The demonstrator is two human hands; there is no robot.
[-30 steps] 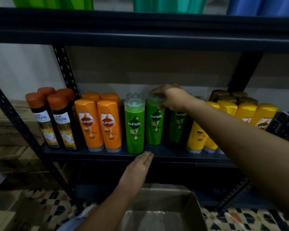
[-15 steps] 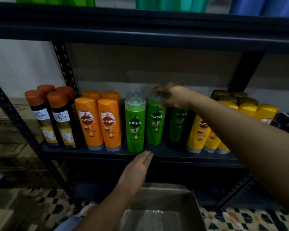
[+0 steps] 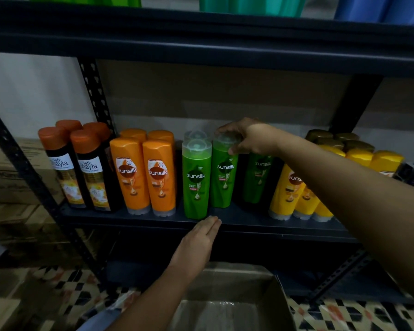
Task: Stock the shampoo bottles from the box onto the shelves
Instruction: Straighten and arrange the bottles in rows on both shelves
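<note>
Green bottle (image 3: 224, 173) hasn't budged, right hand (image 3: 246, 137) still gripping its cap. Left hand (image 3: 197, 242) lies flat-fingered at the shelf (image 3: 249, 223) edge; a gap shows right of the bottle.

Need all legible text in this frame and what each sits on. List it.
"Safi Shayla": white bands on the two dark front bottles with rust-orange caps.
"sunsilk": the two orange front bottles.
"sunsilk": the three green clear-capped bottles.
"suns", cut off by the arm: the yellow front bottle.
Small print under the logos and print on the cardboard cartons at left: too blurred to read.
</note>
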